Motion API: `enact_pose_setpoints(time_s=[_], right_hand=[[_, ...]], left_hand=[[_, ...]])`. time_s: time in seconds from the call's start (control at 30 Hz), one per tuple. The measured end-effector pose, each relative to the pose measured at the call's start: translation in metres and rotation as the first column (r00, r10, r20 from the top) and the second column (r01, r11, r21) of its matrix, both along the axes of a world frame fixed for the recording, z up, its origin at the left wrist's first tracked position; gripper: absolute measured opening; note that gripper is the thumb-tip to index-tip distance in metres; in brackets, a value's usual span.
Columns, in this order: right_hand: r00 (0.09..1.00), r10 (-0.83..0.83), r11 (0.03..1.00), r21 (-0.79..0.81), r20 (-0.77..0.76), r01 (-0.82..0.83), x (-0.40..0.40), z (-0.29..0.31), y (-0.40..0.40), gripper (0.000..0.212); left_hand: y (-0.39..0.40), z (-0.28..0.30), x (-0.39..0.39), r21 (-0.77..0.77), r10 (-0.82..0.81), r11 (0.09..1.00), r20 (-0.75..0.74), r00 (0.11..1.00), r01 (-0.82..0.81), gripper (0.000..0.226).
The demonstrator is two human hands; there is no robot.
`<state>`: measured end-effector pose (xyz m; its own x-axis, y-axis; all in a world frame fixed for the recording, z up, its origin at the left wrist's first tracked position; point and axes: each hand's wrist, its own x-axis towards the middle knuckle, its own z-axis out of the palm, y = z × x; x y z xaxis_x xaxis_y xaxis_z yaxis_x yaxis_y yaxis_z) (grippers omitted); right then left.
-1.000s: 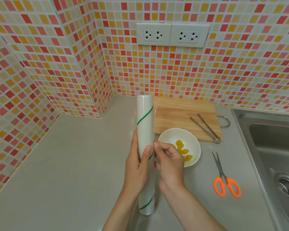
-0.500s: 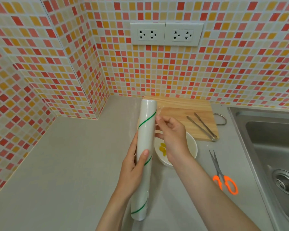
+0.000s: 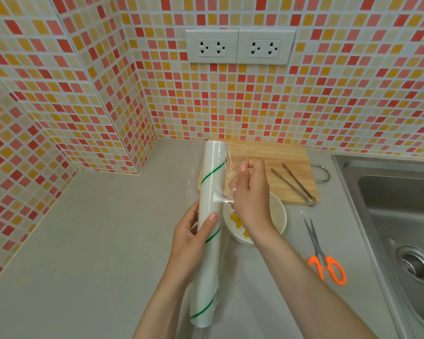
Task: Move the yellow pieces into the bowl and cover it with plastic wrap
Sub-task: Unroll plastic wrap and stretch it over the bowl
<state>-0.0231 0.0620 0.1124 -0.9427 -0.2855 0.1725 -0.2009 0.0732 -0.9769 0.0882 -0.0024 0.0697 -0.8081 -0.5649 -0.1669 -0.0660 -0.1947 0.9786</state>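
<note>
A long white roll of plastic wrap [image 3: 209, 192] with green spiral stripes stands tilted above the grey counter. My left hand [image 3: 192, 237] grips it around the middle. My right hand [image 3: 249, 192] is pinched on the loose clear film edge [image 3: 224, 198] just right of the roll, with a short crumpled stretch pulled off. Under that hand sits the white bowl [image 3: 278, 216], partly hidden, with yellow pieces [image 3: 235, 220] showing inside it.
A wooden cutting board [image 3: 279, 155] lies behind the bowl with metal tongs [image 3: 294, 184] on it. Orange-handled scissors [image 3: 324, 256] lie right of the bowl. A steel sink [image 3: 402, 216] fills the right side. Tiled walls close the back and left.
My right hand slid up the roll from its lower middle, picked up the film edge and has drawn a short strip away to the right, now covering much of the bowl.
</note>
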Motion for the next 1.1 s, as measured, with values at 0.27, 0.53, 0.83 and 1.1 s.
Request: enact_pose_setpoints(time_s=[0.27, 0.53, 0.83, 1.1], right_hand=[[0.971, 0.113, 0.991, -0.098, 0.212, -0.094, -0.021, 0.026, 0.0, 0.02], [0.953, 0.069, 0.978, -0.209, 0.295, -0.006, -0.029, 0.029, 0.013, 0.019], [0.815, 0.175, 0.963, -0.268, 0.552, -0.026, -0.015, -0.002, 0.042, 0.037], [0.848, 0.21, 0.951, -0.302, 0.487, -0.062, 0.01, -0.009, 0.05, 0.023]], left_hand=[[-0.02, 0.018, -0.013, 0.048, -0.122, 0.992, 0.123, 0.985, 0.117, 0.043], [-0.009, 0.031, -0.025, 0.211, -0.215, 0.957, 0.045, 0.976, 0.201, 0.044], [0.003, 0.03, -0.033, 0.334, -0.28, 0.902, -0.028, 0.96, 0.273, 0.043], [0.001, 0.025, -0.031, 0.316, -0.274, 0.913, 0.002, 0.962, 0.259, 0.051]])
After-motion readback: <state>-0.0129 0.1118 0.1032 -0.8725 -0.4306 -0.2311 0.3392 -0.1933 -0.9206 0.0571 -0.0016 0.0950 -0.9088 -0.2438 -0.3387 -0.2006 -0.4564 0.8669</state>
